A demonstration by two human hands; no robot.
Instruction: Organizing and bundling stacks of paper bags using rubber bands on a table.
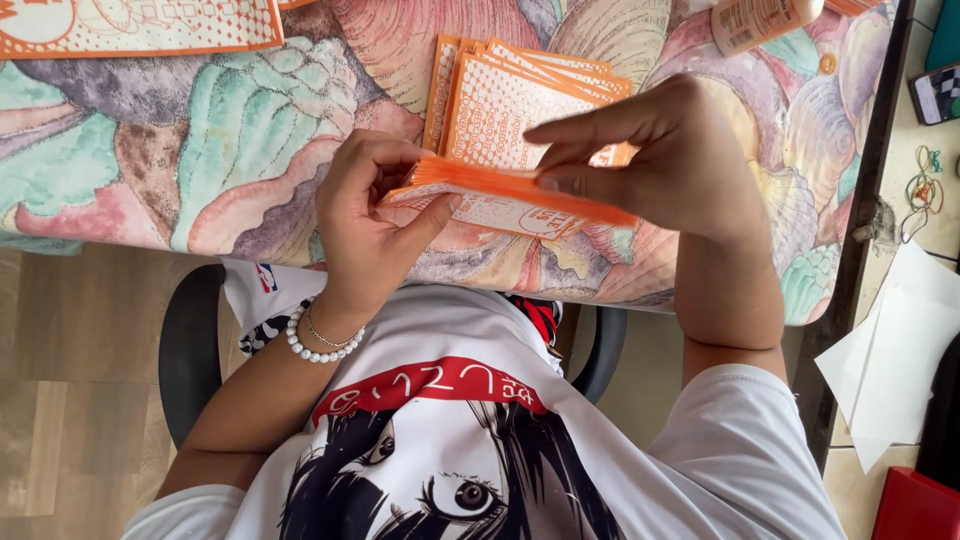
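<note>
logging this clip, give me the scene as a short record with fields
left hand: grips one end of a thick bundle of orange printed paper slips
right hand: fingers pinch the bundle's top edge
behind bundle: fanned pile of orange slips on shell-patterned pastel tablecloth
left wrist: white bead bracelet
side surface: coloured rubber bands, white paper sheets

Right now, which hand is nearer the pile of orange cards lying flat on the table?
Right. The right hand hovers directly over the pile of orange cards, covering its edge; the left hand sits lower, toward the table's near edge, gripping the held stack.
</note>
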